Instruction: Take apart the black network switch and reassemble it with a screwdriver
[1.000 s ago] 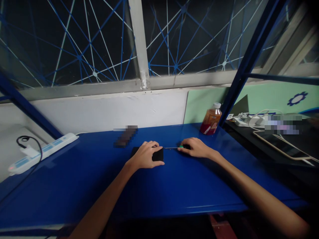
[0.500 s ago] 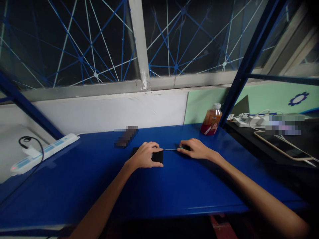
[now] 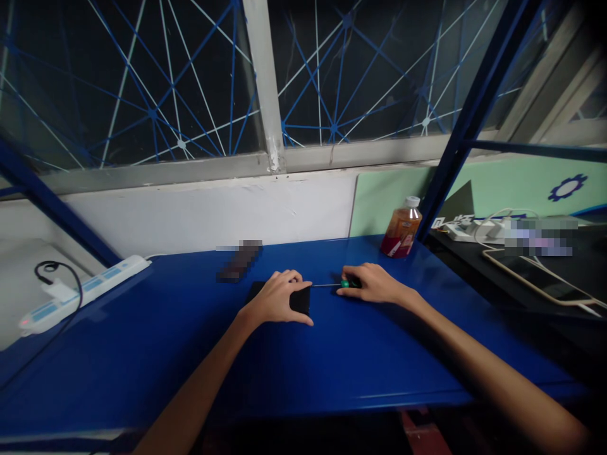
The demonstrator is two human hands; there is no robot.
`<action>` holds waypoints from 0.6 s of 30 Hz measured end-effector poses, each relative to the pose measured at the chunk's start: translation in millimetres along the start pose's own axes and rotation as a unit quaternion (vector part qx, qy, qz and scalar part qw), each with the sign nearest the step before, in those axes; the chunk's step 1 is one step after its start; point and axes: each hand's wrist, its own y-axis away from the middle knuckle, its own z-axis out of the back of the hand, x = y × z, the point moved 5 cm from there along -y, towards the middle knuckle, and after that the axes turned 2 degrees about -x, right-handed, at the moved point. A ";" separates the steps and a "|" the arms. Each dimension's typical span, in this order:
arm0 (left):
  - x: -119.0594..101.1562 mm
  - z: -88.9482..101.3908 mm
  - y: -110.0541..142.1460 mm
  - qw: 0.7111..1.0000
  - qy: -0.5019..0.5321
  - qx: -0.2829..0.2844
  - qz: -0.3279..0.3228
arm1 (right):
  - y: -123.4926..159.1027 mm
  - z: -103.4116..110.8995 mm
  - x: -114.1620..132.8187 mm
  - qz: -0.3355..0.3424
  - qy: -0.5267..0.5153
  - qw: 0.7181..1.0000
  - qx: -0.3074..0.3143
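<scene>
A black flat box (image 3: 300,302) lies on the blue table. My left hand (image 3: 272,297) spans it from above, fingers over the far side and thumb stretched along the near edge; part of the box is hidden under the palm. In my right hand (image 3: 374,283) is a screwdriver (image 3: 345,284) with a green and dark handle, pinched between thumb and bent fingers. Its thin metal shaft points left, and the tip meets or nearly meets the box's right side, close to my left index fingertip; contact is too small to tell.
The blue table (image 3: 190,360) bears a blurred dark object (image 3: 241,262) behind the box and a drink bottle (image 3: 402,229) at the back right. A white power strip (image 3: 90,294) with a black cable lies left. A phone (image 3: 535,275) and cables are on the dark surface to the right.
My left thumb has moved slightly outward from the box's near edge. My right hand has shifted its hold, and more of the green handle shows. The screwdriver still points at the box.
</scene>
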 end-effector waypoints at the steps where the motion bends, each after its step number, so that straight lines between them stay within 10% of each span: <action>1: -0.3 -0.4 -0.1 1.000 -0.002 -0.003 0.000 | 0.2 1.2 0.9 0.004 0.002 1.000 -0.006; 18: -17.5 -1.1 -5.0 0.997 0.027 -0.060 -0.034 | 1.7 5.9 0.0 0.002 -0.004 1.000 -0.003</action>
